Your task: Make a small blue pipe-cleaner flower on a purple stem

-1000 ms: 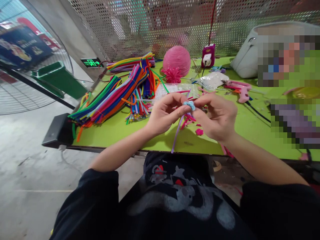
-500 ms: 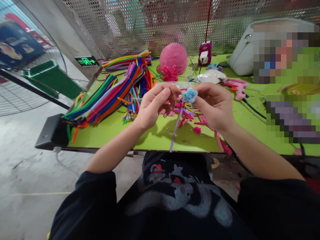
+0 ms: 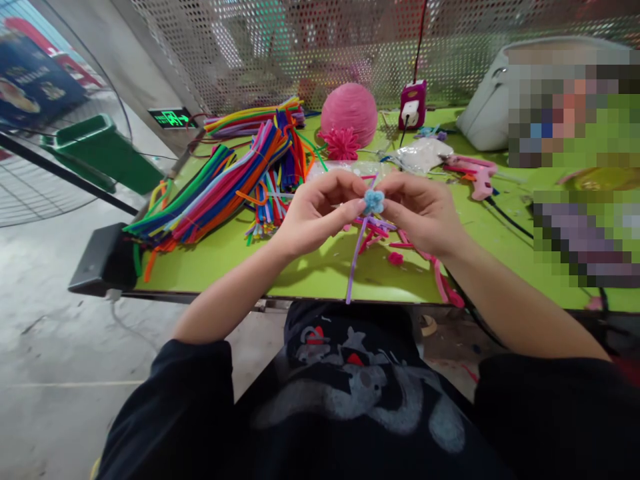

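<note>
A small light-blue pipe-cleaner flower (image 3: 373, 200) sits on top of a lilac pipe-cleaner stem (image 3: 355, 265) that hangs down toward the table edge. My left hand (image 3: 317, 212) pinches the flower from the left with thumb and fingers. My right hand (image 3: 425, 212) pinches it from the right. Both hands are held just above the green table (image 3: 305, 273), fingertips nearly touching around the flower.
A big bundle of coloured pipe cleaners (image 3: 220, 190) lies at the left. A pink ball (image 3: 349, 112), a pink spiky flower (image 3: 341, 144), a charger (image 3: 412, 105), a pink glue gun (image 3: 477, 177) and pink scraps (image 3: 440, 280) lie behind and beside my hands.
The hands and the flower dropped slightly lower and closed in together; half a second ago the flower faced up and was more exposed between my fingers.
</note>
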### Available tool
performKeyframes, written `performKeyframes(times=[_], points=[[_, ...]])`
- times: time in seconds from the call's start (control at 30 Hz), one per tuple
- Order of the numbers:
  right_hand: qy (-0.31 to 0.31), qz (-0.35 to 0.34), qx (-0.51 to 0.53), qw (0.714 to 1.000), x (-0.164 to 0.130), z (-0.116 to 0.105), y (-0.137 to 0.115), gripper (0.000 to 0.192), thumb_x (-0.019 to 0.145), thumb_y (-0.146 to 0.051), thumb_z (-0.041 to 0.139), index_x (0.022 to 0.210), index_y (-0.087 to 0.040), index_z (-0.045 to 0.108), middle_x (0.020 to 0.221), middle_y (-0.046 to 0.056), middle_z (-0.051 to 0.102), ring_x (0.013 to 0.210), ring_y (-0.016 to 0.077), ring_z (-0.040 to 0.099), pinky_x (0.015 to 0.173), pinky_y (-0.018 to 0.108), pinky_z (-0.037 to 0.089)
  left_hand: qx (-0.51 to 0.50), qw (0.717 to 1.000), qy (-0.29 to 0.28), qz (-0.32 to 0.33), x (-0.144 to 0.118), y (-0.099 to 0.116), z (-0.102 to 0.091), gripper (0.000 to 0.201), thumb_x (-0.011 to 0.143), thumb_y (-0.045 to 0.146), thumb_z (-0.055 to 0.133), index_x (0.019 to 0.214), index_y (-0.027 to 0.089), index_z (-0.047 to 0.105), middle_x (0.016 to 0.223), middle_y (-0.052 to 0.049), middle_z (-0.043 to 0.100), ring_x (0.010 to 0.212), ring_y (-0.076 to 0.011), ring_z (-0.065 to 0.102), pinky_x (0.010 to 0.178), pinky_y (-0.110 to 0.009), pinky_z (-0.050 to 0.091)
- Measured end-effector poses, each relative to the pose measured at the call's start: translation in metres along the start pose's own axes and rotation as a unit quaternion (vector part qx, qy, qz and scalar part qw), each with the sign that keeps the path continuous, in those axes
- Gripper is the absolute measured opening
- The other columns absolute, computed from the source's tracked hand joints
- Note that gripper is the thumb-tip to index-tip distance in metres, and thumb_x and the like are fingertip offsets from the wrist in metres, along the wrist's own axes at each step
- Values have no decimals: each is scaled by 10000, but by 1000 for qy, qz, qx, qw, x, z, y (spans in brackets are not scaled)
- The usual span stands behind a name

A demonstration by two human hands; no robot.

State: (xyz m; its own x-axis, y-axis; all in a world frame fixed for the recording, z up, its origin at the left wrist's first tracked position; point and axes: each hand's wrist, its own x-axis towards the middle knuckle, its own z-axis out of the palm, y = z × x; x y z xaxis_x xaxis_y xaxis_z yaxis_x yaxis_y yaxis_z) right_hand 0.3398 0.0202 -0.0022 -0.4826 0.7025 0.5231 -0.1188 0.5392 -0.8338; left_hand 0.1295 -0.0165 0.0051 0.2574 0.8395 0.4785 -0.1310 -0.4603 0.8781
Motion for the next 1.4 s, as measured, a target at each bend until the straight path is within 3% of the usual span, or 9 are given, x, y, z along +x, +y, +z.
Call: performKeyframes(times=[0.17, 0.27, 0.37, 0.53, 0.77, 0.93, 1.1, 1.27, 1.4], points=[[66, -54, -127, 988, -1, -3, 1, 152, 1066, -382, 708, 1173, -281, 748, 1195, 72, 683, 1034, 216, 656, 906, 394, 542, 27, 998, 49, -26, 1, -6, 3, 436, 887, 586, 887, 943, 197, 699, 743, 30, 741, 458, -16, 502, 394, -160, 382], [123, -126, -244, 954, -2, 0, -4, 65, 1065, -323, 648, 1093, -287, 694, 1140, 91, 665, 1118, 269, 617, 1017, 472, 497, 28, 995, 88, -43, 1, -10, 7, 487, 868, 637, 885, 909, 196, 680, 731, 19, 765, 453, -24, 507, 379, -164, 365], [112, -149, -300, 936, -2, 2, -7, 115, 1053, -314, 613, 952, -273, 653, 1018, 88, 674, 1042, 295, 613, 1012, 539, 455, 16, 993, 98, -64, 0, -11, 10, 524, 850, 664, 889, 875, 202, 642, 751, 10, 788, 446, -28, 518, 371, -169, 346], [58, -122, -256, 957, -1, 2, -7, 164, 1047, -293, 618, 884, -275, 630, 895, 44, 695, 914, 252, 597, 922, 486, 456, 10, 994, 50, -92, -1, -4, 10, 556, 874, 709, 846, 869, 207, 607, 750, 2, 762, 519, -55, 593, 402, -171, 381], [9, -75, -164, 984, -1, 5, -14, 187, 966, -174, 655, 794, -246, 643, 791, 1, 675, 787, 191, 620, 801, 392, 460, 77, 996, -36, 1, 4, -1, 3, 487, 1018, 622, 726, 824, 189, 616, 652, 35, 620, 501, -29, 510, 471, -158, 416], [10, -32, -153, 988, -3, 5, -15, 188, 990, -231, 702, 813, -241, 640, 822, 7, 680, 796, 185, 616, 788, 379, 478, 95, 995, 21, 35, 1, -8, 6, 468, 1053, 572, 699, 794, 202, 578, 607, 49, 607, 451, -24, 477, 484, -164, 431], [5, -18, -149, 989, -3, 5, -19, 242, 1022, -294, 698, 799, -249, 617, 826, 13, 661, 811, 198, 608, 805, 393, 485, 41, 999, 0, -25, 0, -4, 6, 484, 1021, 642, 710, 831, 211, 602, 665, 32, 657, 505, -48, 546, 460, -178, 422], [16, -3, -129, 991, -4, 6, -21, 236, 1019, -275, 665, 791, -249, 609, 810, 9, 646, 793, 191, 589, 808, 398, 476, 36, 998, 10, -56, -1, 2, 8, 524, 803, 638, 942, 885, 203, 661, 726, 33, 709, 510, -28, 524, 481, -180, 448], [32, -20, -190, 981, -2, 5, -24, 216, 994, -308, 706, 813, -263, 596, 842, 25, 643, 818, 210, 585, 806, 405, 493, 30, 992, -15, -119, 0, 7, 7, 568, 796, 691, 920, 839, 197, 644, 687, 8, 730, 490, -42, 547, 454, -192, 420]])
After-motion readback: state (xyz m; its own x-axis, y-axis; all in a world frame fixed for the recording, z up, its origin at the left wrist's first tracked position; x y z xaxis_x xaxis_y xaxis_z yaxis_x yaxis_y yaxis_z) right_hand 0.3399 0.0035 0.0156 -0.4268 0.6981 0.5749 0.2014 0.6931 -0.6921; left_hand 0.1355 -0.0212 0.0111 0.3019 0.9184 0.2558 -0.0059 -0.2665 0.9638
